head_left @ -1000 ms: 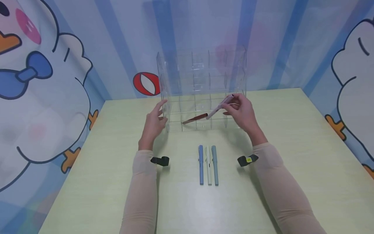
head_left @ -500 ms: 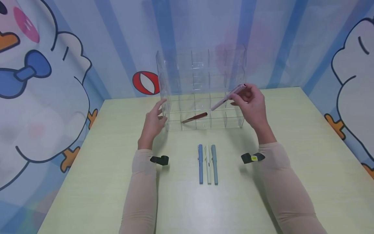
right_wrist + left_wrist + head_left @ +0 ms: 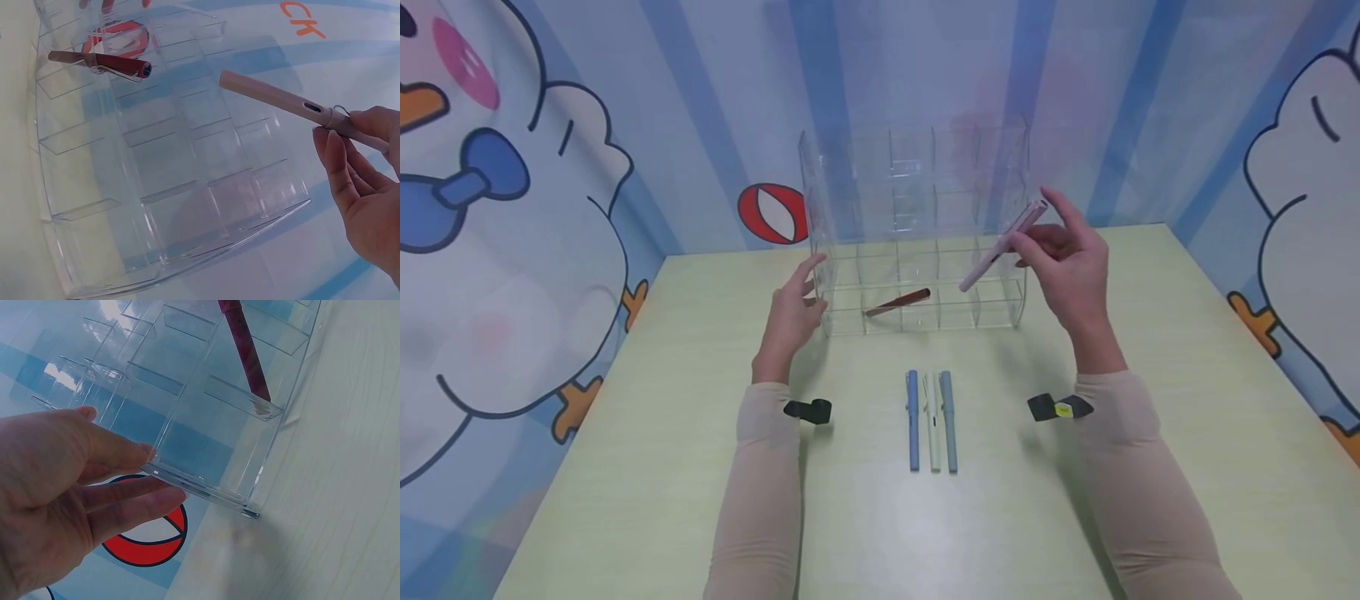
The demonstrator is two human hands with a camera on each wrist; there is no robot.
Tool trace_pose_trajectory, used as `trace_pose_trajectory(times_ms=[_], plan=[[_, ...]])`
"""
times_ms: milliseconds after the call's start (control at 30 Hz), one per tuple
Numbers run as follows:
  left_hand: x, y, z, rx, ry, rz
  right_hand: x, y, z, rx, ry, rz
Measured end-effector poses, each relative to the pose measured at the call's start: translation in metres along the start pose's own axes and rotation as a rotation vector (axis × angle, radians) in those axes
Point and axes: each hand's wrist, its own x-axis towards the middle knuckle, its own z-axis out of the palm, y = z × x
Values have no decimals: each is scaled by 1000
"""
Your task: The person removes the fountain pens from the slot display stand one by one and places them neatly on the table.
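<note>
A clear acrylic rack [image 3: 917, 242] with several compartments stands at the back of the table. My left hand [image 3: 793, 312] holds its left side edge, thumb on one face and fingers on the other in the left wrist view. A dark red pen [image 3: 898, 302] leans slanted across the lowest row of the rack. My right hand [image 3: 1071, 262] pinches a pale pink pen [image 3: 275, 97] between thumb and fingers near its clip end. In the head view this pen is tilted, its lower end overlapping the rack's lower right compartments.
On the table in front of the rack lie three pens side by side: a blue pen [image 3: 913, 421], a pale green pen [image 3: 932, 422] and a grey-blue pen [image 3: 950, 422]. A printed cloth backdrop [image 3: 722, 108] rises behind the table.
My right hand has moved right and away from the dark red pen, carrying the pale pink pen up and rightward. The left hand stays at the rack's left side.
</note>
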Motion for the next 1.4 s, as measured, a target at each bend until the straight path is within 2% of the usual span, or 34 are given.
trace_pose_trajectory(times_ms=[133, 333, 567, 867, 1000, 1167, 1233, 1400], plan=[[0, -1, 0, 4, 5, 4, 1, -6, -4, 13, -1, -10], [0, -1, 1, 13, 13, 26, 2, -14, -12, 123, -42, 13], [0, -2, 1, 9, 5, 17, 1, -19, -19, 62, -71, 12], [0, -1, 1, 15, 11, 19, 2, -22, -27, 168, -111, 56], [0, -1, 1, 18, 12, 17, 1, -25, -31, 60, -145, 127], [-1, -2, 1, 14, 8, 14, 1, -31, -35, -108, -216, 309], [-1, -2, 1, 15, 7, 15, 1, -33, -37, -140, -252, 374], [0, -1, 1, 19, 9, 16, 2, -36, -41, -169, -334, 466]])
